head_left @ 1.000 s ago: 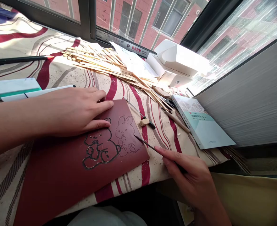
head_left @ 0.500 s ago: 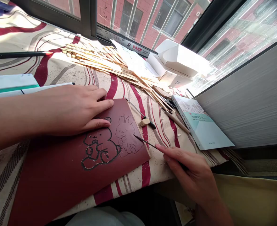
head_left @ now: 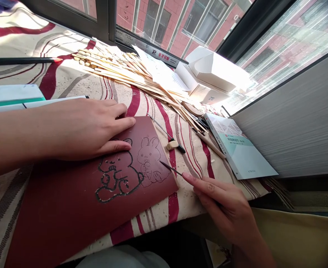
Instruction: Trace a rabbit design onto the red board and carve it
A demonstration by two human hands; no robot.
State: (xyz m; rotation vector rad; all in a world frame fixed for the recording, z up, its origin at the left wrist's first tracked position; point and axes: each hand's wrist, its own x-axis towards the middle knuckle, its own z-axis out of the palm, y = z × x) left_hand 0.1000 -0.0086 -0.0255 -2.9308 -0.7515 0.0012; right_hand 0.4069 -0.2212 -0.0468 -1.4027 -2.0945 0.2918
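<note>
A reddish-brown board (head_left: 69, 216) lies on the striped cloth. On it, a bear figure (head_left: 120, 178) shows thick dark carved lines, and beside it a rabbit figure (head_left: 149, 160) has thin lines. My left hand (head_left: 96, 126) rests flat across the board's upper part, fingers stretched, partly covering the bear's head. My right hand (head_left: 222, 201) pinches a thin, dark, pointed carving tool (head_left: 171, 168), whose tip meets the rabbit's right side. Most of the tool's handle is hidden in the fingers. Just past the board's edge lies a second slim tool with a dark handle (head_left: 180, 147), beside a small pale block (head_left: 172, 145).
Thin wooden strips (head_left: 119, 70) are heaped near the window, with a white box (head_left: 208, 78) beside them. A light-blue book (head_left: 242, 149) and a wooden-handled tool (head_left: 212, 147) lie to the right. At left are a dark pencil (head_left: 21, 61) and a white-and-green book (head_left: 13, 96).
My right hand and the carving tool have shifted very slightly; the tip remains at the rabbit's side. My left hand stays in place on the board. The view has moved a little.
</note>
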